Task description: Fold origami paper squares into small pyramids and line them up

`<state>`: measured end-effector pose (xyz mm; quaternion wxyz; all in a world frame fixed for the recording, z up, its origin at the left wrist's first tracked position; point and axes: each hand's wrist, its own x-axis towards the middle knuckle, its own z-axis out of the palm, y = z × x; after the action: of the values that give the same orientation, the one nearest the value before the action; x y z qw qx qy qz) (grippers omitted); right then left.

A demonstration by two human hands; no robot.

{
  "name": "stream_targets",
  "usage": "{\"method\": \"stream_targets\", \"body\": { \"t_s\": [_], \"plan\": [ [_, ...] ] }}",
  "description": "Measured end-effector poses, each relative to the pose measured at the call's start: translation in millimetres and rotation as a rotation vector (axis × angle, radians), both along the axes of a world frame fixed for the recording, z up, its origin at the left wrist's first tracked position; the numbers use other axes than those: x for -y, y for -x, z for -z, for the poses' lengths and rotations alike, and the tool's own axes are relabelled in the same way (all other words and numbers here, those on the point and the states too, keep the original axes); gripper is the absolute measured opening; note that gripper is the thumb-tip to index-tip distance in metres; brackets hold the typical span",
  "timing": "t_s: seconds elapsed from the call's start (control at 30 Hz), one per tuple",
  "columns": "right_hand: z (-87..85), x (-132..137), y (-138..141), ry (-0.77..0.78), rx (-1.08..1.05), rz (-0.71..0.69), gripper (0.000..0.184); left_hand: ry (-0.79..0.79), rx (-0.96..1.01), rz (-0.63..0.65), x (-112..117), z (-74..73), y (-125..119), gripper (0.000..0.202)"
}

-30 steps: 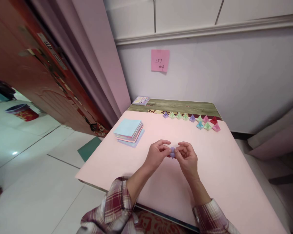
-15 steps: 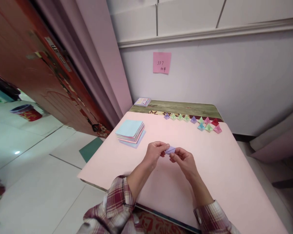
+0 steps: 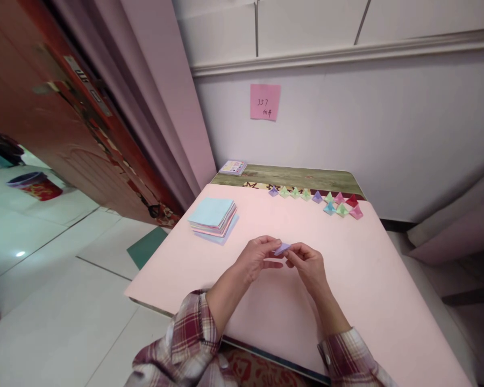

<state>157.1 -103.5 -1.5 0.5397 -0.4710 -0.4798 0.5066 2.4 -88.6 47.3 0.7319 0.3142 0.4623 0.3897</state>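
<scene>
A small folded piece of purple paper (image 3: 283, 248) is held up between my two hands, over the middle of the pink table top. My left hand (image 3: 262, 253) pinches its left side between thumb and fingers, with the lower fingers spread beneath. On the right side, the thumb and fingertips of my right hand (image 3: 307, 262) grip the paper's other end. Part of the paper is covered by the fingertips. Farther back and to the left lies a stack of square paper sheets (image 3: 212, 212), light blue on top.
Several small folded paper shapes (image 3: 317, 196) in purple, green, blue, pink and red line the table's far right edge. A printed packet (image 3: 233, 167) lies at the back left corner. A pink note (image 3: 265, 102) is stuck on the wall; a red door (image 3: 64, 140) stands left.
The purple paper has been turned in my fingers and now shows as a narrower triangle. My left hand's lower fingers have spread out. The view has shifted slightly.
</scene>
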Motion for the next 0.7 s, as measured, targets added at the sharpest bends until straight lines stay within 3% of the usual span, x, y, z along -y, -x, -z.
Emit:
{"method": "stream_targets", "body": {
  "t_s": [0.2,0.37,0.5,0.7],
  "plan": [
    [-5.8,4.1,-2.3,-0.097,0.043,-0.046,0.018,-0.219,-0.055,-0.093,3.6,2.0,-4.1,0.029],
    [-8.7,4.3,-2.5,-0.024,-0.001,-0.142,0.027,-0.379,-0.142,-0.139,3.6,2.2,-5.5,0.031],
    [-7.0,2.7,-2.0,-0.001,-0.011,-0.034,0.026,-0.362,-0.129,-0.152,4.0,5.9,-8.7,0.036],
    [-4.0,1.1,-3.8,-0.066,-0.051,0.124,0.024,-0.408,-0.203,-0.016,0.9,12.2,-14.5,0.031]
  ]
}}
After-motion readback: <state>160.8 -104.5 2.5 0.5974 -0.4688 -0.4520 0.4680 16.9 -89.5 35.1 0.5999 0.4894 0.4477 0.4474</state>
